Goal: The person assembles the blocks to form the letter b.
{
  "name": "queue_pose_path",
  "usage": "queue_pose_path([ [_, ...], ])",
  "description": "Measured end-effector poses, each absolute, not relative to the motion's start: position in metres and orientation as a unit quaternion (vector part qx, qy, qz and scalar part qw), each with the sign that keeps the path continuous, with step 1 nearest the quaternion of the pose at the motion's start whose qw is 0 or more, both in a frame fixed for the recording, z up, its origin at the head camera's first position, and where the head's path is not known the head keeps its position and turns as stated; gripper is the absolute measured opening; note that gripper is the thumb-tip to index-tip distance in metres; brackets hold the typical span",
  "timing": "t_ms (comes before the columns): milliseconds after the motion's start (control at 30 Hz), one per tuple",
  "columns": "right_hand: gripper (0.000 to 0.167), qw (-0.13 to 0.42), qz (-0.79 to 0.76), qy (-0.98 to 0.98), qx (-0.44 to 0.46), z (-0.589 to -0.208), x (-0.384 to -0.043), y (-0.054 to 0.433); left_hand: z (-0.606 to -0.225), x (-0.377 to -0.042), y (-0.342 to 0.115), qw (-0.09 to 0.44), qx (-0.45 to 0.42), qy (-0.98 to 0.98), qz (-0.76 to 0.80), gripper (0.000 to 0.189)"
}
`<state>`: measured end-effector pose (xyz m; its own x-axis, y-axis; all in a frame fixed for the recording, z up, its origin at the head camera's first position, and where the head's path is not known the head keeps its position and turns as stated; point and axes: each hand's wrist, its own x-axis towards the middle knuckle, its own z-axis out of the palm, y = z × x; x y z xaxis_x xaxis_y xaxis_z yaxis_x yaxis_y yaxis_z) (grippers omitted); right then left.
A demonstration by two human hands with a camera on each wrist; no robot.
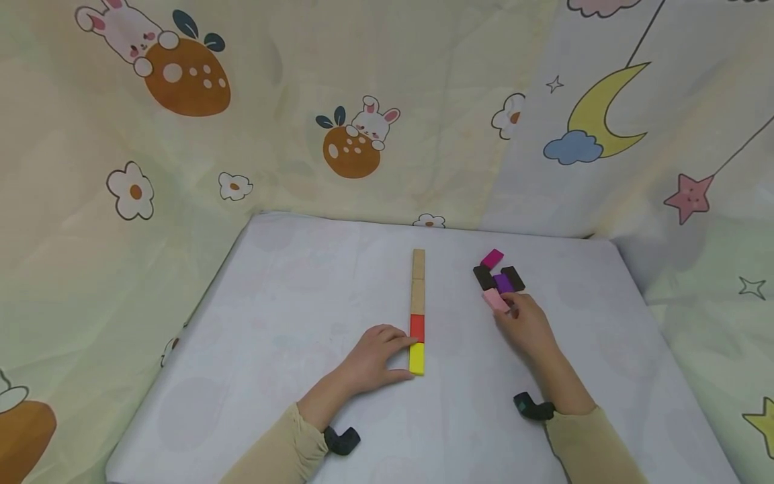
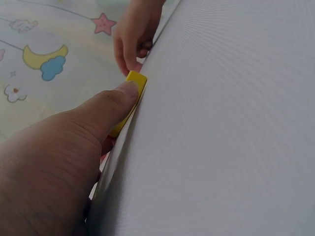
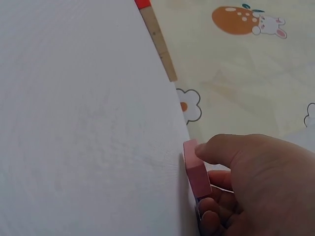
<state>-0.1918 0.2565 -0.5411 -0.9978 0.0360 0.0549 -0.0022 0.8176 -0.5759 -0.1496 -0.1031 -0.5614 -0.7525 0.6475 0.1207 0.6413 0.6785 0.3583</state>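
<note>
A straight row of small rectangular blocks runs away from me on the white table: a yellow block nearest, a red block behind it, then two plain wooden blocks. My left hand lies left of the row. Its thumb touches the yellow block near the close end, and the index fingertip reaches the red-yellow joint. To the right, my right hand pinches a pink block between thumb and fingers. Beside that hand lie a purple block, two dark blocks and a magenta block.
The white table has its far edge against a patterned cloth. Cloth also hangs along both sides. Dark curved pieces stick out at both wrists, by the beige sleeves.
</note>
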Motion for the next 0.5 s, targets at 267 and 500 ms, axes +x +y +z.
queue_pose_path([
  [267, 0.044, 0.043, 0.300, -0.953, 0.001, -0.5432, -0.1930, 0.2585, -0.5608, -0.1502, -0.1025, 0.013, 0.350, 0.917, 0.192, 0.063],
  [500, 0.043, 0.037, 0.307, -0.951, 0.018, -0.5406, -0.1932, 0.2566, -0.5609, -0.1496, -0.1023, 0.008, 0.353, 0.915, 0.194, 0.063],
])
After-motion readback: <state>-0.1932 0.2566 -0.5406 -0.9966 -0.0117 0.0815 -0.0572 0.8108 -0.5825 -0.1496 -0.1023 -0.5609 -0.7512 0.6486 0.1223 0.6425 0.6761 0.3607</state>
